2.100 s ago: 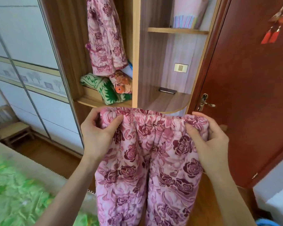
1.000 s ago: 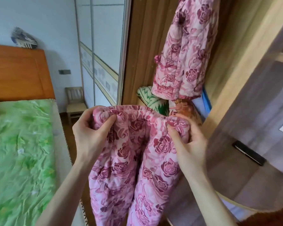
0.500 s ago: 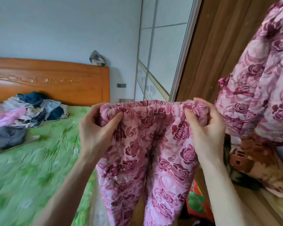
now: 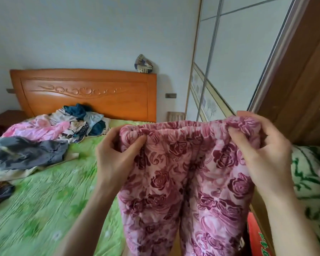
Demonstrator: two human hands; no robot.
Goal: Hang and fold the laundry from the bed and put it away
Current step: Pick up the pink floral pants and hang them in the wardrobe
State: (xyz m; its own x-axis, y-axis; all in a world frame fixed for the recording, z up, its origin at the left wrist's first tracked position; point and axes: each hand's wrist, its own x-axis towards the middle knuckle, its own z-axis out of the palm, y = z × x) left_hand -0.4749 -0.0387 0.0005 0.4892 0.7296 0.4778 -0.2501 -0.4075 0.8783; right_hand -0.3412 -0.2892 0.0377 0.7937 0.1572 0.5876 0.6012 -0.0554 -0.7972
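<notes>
Pink quilted trousers with dark red roses (image 4: 183, 182) hang in front of me by their elastic waistband. My left hand (image 4: 116, 156) pinches the waistband's left end and my right hand (image 4: 262, 152) grips its right end, bunching the cloth. The two legs drop out of the frame's bottom. On the green bed (image 4: 41, 200) a pile of mixed laundry (image 4: 44, 137) lies near the wooden headboard (image 4: 85, 93).
The wardrobe's sliding panels (image 4: 229, 61) and its brown wooden side (image 4: 303, 89) stand on the right. A green-and-white blanket (image 4: 310, 178) lies at the right edge, with a red box (image 4: 257, 237) below it. A dark item (image 4: 0, 191) lies at the bed's left edge.
My view has swung left from the open wardrobe and door to the bed. Both hands keep the same hold on the trousers' waistband, which is now stretched wider.
</notes>
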